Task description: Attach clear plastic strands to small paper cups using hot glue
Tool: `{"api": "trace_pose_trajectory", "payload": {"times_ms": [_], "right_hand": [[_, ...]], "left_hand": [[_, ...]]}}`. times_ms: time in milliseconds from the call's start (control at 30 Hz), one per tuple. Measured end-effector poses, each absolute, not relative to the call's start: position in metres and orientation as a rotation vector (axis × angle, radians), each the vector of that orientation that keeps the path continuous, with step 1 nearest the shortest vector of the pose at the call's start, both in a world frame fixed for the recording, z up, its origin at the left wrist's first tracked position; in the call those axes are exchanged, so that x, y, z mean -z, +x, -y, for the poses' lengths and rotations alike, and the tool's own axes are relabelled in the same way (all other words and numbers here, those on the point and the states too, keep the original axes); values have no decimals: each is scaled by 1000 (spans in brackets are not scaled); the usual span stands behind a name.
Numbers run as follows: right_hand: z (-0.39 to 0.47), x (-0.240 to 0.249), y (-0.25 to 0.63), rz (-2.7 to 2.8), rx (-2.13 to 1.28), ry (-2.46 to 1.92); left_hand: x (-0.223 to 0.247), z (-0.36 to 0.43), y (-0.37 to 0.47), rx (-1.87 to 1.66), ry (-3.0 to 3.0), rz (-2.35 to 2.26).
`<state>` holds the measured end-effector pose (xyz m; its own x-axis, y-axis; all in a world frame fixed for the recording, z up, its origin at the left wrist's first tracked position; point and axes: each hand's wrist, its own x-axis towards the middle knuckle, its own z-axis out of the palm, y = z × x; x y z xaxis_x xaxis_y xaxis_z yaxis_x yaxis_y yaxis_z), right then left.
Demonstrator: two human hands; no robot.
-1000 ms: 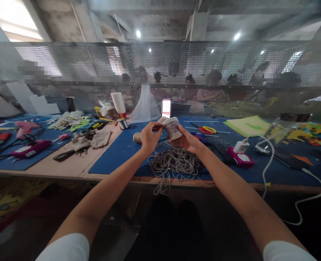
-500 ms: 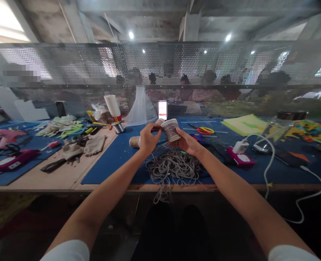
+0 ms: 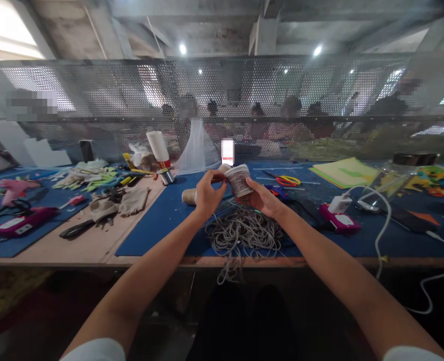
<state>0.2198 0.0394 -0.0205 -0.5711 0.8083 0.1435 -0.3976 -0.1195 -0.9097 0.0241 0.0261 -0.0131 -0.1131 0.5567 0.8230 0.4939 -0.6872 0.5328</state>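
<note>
In my right hand (image 3: 263, 198) is a paper cup (image 3: 240, 181) with a white rim, wound round with grey-brown cord and tilted to the left. The fingers wrap its right side and base. My left hand (image 3: 210, 193) is at the cup's left side, thumb and forefinger pinched together; what lies between them is too small to make out. Below both hands a loose heap of grey cord (image 3: 244, 233) spreads over the blue mat (image 3: 162, 225), some strands hanging past the table edge. Beside my left wrist lies a spool of tan twine (image 3: 189, 196).
A lit phone (image 3: 227, 152) stands behind the cup. Scissors (image 3: 287, 180) and a purple power strip (image 3: 340, 219) with a white charger lie to the right. Stacked paper cups (image 3: 157, 145), gloves (image 3: 134, 200) and a pink glue gun (image 3: 13, 189) are left. A perforated screen (image 3: 222, 90) closes the back.
The view has shifted slightly, so the table appears a little further right. Both hands keep nearly the same hold at the cup. Beyond the screen, a person at right has changed posture.
</note>
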Motion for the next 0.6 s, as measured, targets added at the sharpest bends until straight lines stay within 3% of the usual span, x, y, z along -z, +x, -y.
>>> {"api": "trace_pose_trajectory", "payload": {"times_ms": [600], "right_hand": [[-32, 18, 213, 1363, -1626, -599]], "left_hand": [[17, -28, 18, -1969, 2147, -1305]]}}
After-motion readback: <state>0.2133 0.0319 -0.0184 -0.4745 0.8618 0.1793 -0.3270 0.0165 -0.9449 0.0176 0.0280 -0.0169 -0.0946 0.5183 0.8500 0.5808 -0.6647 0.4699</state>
